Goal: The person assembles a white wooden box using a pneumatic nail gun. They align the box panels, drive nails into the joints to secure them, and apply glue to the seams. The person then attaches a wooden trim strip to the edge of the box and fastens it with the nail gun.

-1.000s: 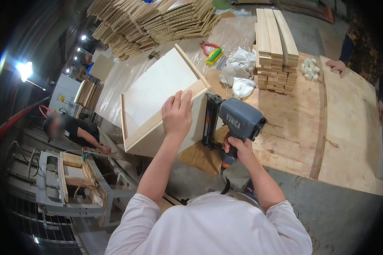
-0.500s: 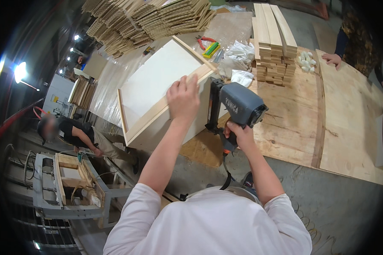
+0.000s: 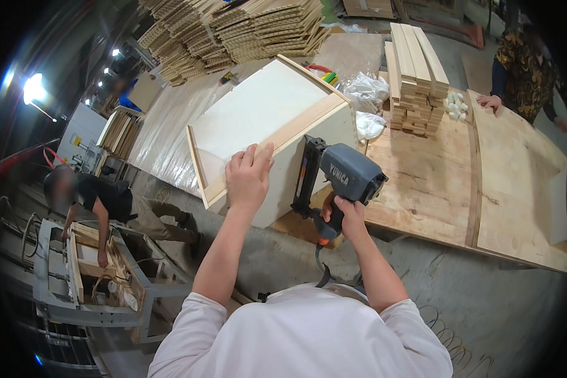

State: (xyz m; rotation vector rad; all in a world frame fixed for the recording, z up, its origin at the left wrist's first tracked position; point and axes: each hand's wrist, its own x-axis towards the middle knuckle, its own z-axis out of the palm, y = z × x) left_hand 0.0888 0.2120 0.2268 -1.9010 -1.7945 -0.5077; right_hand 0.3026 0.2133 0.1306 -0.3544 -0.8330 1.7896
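Note:
A pale box with a recessed white top panel and thin wooden edging stands tilted across my view. My left hand lies palm down on the wide wooden strip along its near edge, fingers stretched out; the thumb is hidden. In my right hand is a dark grey nail gun, fingers wrapped round its handle. The gun's long black nose stands upright by the box's near side, below the strip. Whether it touches the side I cannot tell.
Stacked wooden slats stand on a plywood table at right, beside small white pieces. Bundled wooden pieces lie at the back. One person bends over a metal frame at left; another stands far right.
My left hand has slid left and nearer along the strip. The nail gun has moved slightly left and down, away from the strip's far end. The person at left now reaches into the metal frame.

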